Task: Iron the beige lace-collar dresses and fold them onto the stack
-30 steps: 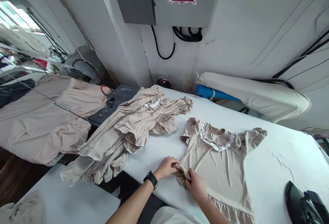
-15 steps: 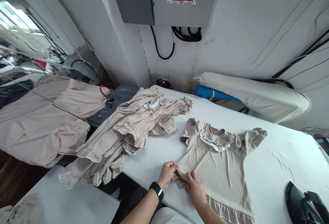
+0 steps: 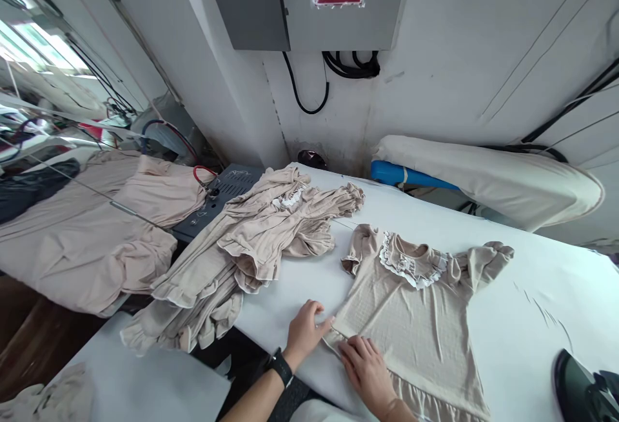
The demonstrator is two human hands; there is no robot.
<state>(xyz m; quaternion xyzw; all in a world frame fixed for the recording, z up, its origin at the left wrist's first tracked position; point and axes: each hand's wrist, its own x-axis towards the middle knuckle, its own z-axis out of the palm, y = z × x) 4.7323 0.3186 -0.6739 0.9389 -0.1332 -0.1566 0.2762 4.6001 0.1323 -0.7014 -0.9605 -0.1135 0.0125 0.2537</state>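
Observation:
A beige child's dress (image 3: 411,319) with puffed short sleeves, a white lace-trimmed collar and a ruffled hem lies spread on the white work table (image 3: 285,309). At its lower left corner is my left hand (image 3: 304,337), thumb and fingers apart, the thumb tip at the fabric's edge. A black watch sits on that wrist. My right hand (image 3: 366,369) rests on the cloth just above the hem ruffle, its fingers laid out over the fabric. Neither hand grips anything.
More beige ruffled garments (image 3: 271,228) are heaped at the left. Part of a black iron (image 3: 583,386) shows at the lower right. A padded sleeve board (image 3: 493,173) stands along the back, beneath a grey electrical box (image 3: 338,25). Pinkish fabric (image 3: 130,228) covers a surface farther left.
My left hand has let go of the dress's hem corner and its fingers have spread. The folded-up corner now lies flat. My right hand has flattened onto the cloth, slightly lower.

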